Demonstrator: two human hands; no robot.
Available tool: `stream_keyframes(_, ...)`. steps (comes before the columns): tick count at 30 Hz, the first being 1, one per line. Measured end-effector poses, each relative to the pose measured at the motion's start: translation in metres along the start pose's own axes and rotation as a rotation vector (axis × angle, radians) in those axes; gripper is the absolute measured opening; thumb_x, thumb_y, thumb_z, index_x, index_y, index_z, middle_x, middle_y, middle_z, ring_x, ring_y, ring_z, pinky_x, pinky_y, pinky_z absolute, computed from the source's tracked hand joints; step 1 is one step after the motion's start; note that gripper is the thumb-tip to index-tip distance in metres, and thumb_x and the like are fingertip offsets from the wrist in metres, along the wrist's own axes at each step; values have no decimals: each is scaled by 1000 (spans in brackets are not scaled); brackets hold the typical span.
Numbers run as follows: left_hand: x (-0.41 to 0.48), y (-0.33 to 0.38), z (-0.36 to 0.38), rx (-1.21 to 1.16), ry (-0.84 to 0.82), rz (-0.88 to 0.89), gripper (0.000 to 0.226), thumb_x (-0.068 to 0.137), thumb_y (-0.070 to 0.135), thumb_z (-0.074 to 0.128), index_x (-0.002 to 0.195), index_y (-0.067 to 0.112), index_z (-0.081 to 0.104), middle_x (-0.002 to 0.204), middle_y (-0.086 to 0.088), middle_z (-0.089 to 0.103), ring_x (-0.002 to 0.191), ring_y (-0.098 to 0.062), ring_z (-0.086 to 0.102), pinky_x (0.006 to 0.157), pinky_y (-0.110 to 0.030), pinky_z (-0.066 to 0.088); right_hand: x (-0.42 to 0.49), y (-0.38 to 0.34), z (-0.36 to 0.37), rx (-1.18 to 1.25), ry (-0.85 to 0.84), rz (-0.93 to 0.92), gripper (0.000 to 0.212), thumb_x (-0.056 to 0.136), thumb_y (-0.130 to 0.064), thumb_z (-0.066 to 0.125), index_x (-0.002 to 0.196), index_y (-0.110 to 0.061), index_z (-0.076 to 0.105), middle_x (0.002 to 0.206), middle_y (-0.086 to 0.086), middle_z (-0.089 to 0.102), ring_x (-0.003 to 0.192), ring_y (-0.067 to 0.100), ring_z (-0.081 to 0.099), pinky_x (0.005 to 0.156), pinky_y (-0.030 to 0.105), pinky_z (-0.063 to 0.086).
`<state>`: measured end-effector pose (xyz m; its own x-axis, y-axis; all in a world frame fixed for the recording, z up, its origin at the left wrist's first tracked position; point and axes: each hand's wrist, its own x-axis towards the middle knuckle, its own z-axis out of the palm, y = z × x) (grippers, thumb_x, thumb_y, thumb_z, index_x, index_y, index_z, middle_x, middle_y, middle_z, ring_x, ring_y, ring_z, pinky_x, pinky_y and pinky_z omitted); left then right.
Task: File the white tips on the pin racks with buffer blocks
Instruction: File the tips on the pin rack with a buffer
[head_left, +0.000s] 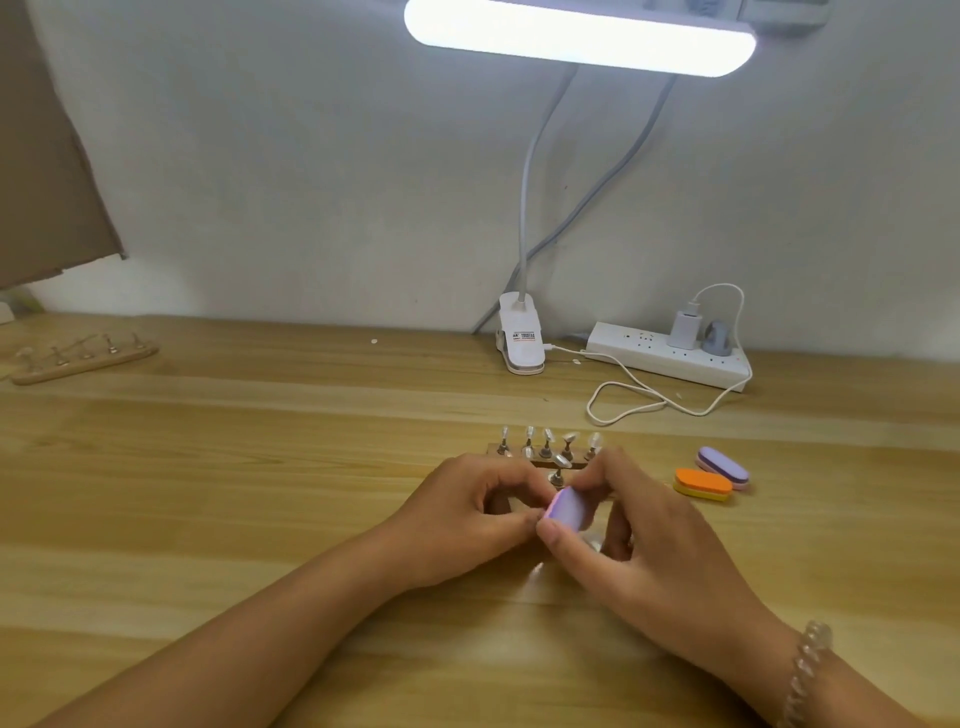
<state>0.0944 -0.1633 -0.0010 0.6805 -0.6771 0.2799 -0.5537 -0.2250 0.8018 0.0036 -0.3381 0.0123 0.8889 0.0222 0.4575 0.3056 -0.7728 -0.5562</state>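
Purple block pinched in right hand, left hand hold unclear: looks mid-filing, next stroke wants the tip steadied.

The middle pin rack stands on the table. Just before it, the left hand and right hand meet at a buffer block. Right of the rack lie two loose blocks, touching. Behind it sits the lamp clip, with the power strip behind-right and a second pin rack far behind-left
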Motion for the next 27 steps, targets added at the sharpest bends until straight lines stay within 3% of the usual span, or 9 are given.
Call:
stream_keyframes(4, -1, 3, 1, -58, 16, 9, 7, 89, 18, 73, 94, 23, 76, 86, 10, 73, 60, -7, 44, 57, -24, 37, 3, 9, -3, 0, 106, 57, 31, 77, -55, 66, 88, -31, 50, 82, -26, 59, 68, 4, 54, 55, 19, 34)
stream_keyframes(7, 0, 2, 0, -44, 9, 5, 8, 89, 12, 72, 95, 16, 76, 85, 10, 73, 60, -1, 46, 58, -21, 38, -1, 4, 0, -84, 69, -37, 37, 75, -67, 58, 88, -33, 50, 81, -24, 57, 64, 11, 54, 51, 18, 34)
stream_keyframes(10, 0, 3, 0, -45, 18, -11, 8, 89, 14, 73, 96, 14, 76, 89, 6, 74, 61, -5, 45, 58, -24, 38, 3, 8, 1, -79, 82, 47, 44, 74, -71, 58, 85, -29, 51, 79, -18, 60, 63, 11, 53, 53, 25, 38)
stream_keyframes(14, -2, 6, 0, -35, 31, 9, 6, 90, 16, 72, 92, 21, 74, 91, 7, 73, 60, -1, 46, 60, -18, 38, 11, 12, -9, 417, 288, 244, 56, 72, -72, 62, 86, -18, 55, 73, -10, 64, 62, 4, 53, 60, 23, 42)
stream_keyframes(16, -2, 5, 1, 5, 45, 27, 11, 90, 14, 72, 89, 25, 71, 91, 12, 71, 60, -3, 48, 61, -18, 40, 12, 14, -9, 587, 311, 293, 56, 73, -66, 54, 91, -14, 53, 73, -8, 63, 59, 6, 53, 52, 25, 43)
stream_keyframes(20, -6, 5, 4, 102, 80, 61, 16, 89, 15, 69, 88, 31, 65, 92, 16, 70, 56, -9, 59, 59, -21, 42, 14, 17, -8, 731, 258, 337, 26, 75, -33, 42, 89, -12, 48, 67, -2, 59, 42, 10, 37, 37, 21, 31)
stream_keyframes(24, -7, 6, 8, 238, 107, 158, 16, 89, 20, 65, 92, 34, 58, 94, 21, 68, 55, -10, 59, 57, -22, 40, 10, 13, -8, 542, 99, 230, 18, 69, -24, 38, 68, -12, 51, 51, 5, 50, 46, 9, 37, 45, 17, 30)
stream_keyframes(27, -8, 7, 8, 294, 123, 196, 12, 90, 26, 64, 95, 35, 58, 95, 24, 67, 56, -8, 57, 57, -21, 40, 5, 10, -4, 359, 71, 58, 26, 81, -37, 40, 76, -13, 50, 62, 10, 50, 56, 16, 42, 53, 24, 34)
